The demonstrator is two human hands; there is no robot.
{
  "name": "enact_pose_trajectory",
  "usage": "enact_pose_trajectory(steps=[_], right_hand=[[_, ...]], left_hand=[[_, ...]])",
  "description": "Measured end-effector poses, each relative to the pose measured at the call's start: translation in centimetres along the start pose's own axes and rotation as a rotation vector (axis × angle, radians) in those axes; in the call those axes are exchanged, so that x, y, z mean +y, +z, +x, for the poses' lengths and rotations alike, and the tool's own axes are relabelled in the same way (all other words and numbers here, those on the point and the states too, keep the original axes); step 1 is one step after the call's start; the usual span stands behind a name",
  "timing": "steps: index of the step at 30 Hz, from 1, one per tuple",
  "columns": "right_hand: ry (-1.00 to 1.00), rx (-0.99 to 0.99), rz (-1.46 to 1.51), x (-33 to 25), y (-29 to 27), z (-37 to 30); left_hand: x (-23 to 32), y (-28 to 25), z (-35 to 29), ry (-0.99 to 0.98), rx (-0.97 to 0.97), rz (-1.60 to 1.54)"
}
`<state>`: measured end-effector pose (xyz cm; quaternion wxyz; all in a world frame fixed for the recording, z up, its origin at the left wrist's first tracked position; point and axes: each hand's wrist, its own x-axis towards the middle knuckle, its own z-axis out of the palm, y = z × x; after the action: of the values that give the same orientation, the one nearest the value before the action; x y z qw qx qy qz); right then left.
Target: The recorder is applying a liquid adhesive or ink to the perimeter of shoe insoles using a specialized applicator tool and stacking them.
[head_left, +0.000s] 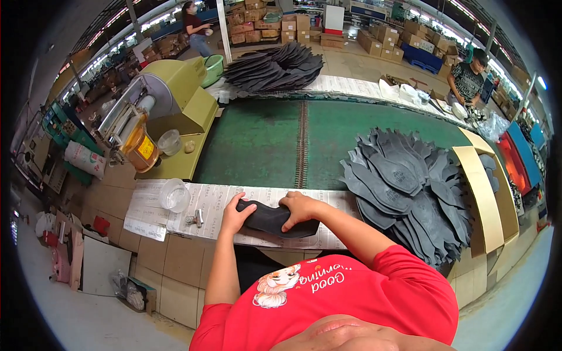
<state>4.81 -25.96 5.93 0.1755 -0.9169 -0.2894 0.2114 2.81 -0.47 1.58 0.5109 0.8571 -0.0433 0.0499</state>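
Note:
A black, sole-shaped piece, seemingly a shoe insole or a small stack of them, lies lengthwise over the paper-covered bench edge. Its left end is gripped by my left hand, thumb on top. Toward the other end, my right hand holds it with thumb and fingers across its width. The undersides of both hands' fingers are partly hidden. Just right of my right forearm, a big fanned pile of dark grey insoles rests on the bench.
A clear plastic tub and a small metal tool are left of my hands. Beyond runs a green conveyor belt, with an olive machine at its left. Another black pile stands across it. An open carton is at right; a co-worker sits far right.

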Motion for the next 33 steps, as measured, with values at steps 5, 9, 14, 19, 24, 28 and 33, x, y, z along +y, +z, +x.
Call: enact_pose_trajectory(steps=[5, 9, 14, 19, 24, 28, 33], right_hand=[[0.071, 0.106, 0.052, -0.1, 0.8, -1.5], [0.077, 0.124, 0.058, -0.3, 1.0, -1.7], [0.068, 0.142, 0.071, -0.4, 1.4, -2.0], [0.090, 0.139, 0.188, 1.2, 1.4, -0.1], [0.196, 0.156, 0.201, -0.4, 1.3, 0.1], [0.023, 0.094, 0.356, 3.0, 1.1, 0.0], [-0.098, -0.165, 0.236, 0.9, -1.6, 0.6]], left_hand=[[5.2, 0.9, -3.2, -0.060, 0.197, -0.056], [10.8, 0.8, -7.8, 0.120, 0.116, 0.103], [15.3, 1.0, -10.4, 0.258, -0.026, 0.251], [18.9, 0.9, -10.4, 0.382, -0.269, 0.260], [20.1, -0.5, -10.4, 0.457, -0.531, -0.327], [17.6, 0.7, -5.4, 0.701, -0.383, 0.279], [9.2, 0.9, -1.4, 0.383, -0.436, 0.950]])
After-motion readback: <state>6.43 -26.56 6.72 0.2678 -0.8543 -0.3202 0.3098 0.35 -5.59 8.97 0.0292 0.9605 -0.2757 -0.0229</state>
